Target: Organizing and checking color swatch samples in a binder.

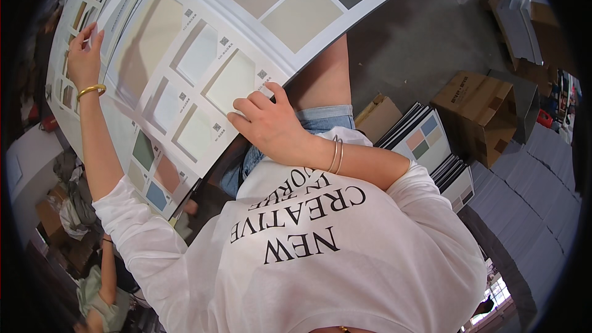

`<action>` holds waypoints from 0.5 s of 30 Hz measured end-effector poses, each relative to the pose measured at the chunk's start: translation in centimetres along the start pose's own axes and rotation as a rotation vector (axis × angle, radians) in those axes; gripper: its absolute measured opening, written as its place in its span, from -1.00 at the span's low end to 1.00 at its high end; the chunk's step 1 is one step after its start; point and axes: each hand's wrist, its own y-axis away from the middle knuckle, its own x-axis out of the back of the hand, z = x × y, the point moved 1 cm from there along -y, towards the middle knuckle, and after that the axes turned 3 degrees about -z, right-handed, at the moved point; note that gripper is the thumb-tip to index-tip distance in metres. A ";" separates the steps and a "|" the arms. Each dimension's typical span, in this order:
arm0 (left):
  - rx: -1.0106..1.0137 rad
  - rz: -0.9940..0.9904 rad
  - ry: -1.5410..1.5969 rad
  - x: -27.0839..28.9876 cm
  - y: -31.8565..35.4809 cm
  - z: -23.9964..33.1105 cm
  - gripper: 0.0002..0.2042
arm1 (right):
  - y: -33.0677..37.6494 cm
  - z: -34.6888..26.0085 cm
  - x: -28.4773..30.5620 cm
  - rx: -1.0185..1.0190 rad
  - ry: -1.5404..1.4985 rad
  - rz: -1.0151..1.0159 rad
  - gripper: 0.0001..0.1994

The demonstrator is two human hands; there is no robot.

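A large colour sample book (290, 58) lies open and tilted before me, with rectangular swatches in beige and grey. Across it lies a white cut-out page (196, 100) with several window openings, pale sheets showing through most of them. My left hand (84, 61), a gold bangle at its wrist, is at the far left side of the book, thumb and fingers pinched on a white page edge. Over the near right edge of the cut-out page, my right hand (271, 124) rests with bent fingers; its fingertips touch the page and its palm is hidden.
To the right stand a brown cardboard box (473, 108) and a pile of sample books (425, 139). Behind them are stacks of pale sheets (524, 200). More boxes and sheets (515, 24) are at the far right. Another person (106, 299) is at the lower left.
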 end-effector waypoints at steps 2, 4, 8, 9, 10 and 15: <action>-0.006 -0.003 -0.005 0.0 -0.1 0.1 -0.70 | 0.0 0.0 0.1 -0.001 0.008 -0.005 -0.66; -0.017 0.004 0.008 -0.1 -0.2 -0.1 -0.70 | 0.0 0.0 0.1 -0.002 0.008 -0.006 -0.66; -0.022 0.014 0.026 -0.2 -0.2 -0.1 -0.69 | 0.0 0.1 -0.2 -0.009 0.005 0.006 -0.67; -0.022 0.014 0.026 -0.2 -0.2 -0.1 -0.69 | 0.0 0.1 -0.1 -0.009 0.004 0.006 -0.67; -0.015 0.014 0.022 -0.2 -0.2 -0.1 -0.69 | 0.0 0.1 -0.1 -0.009 0.006 0.001 -0.67; -0.005 0.022 0.023 0.1 -0.1 0.4 -0.69 | -0.1 0.2 0.0 -0.012 -0.006 0.007 -0.68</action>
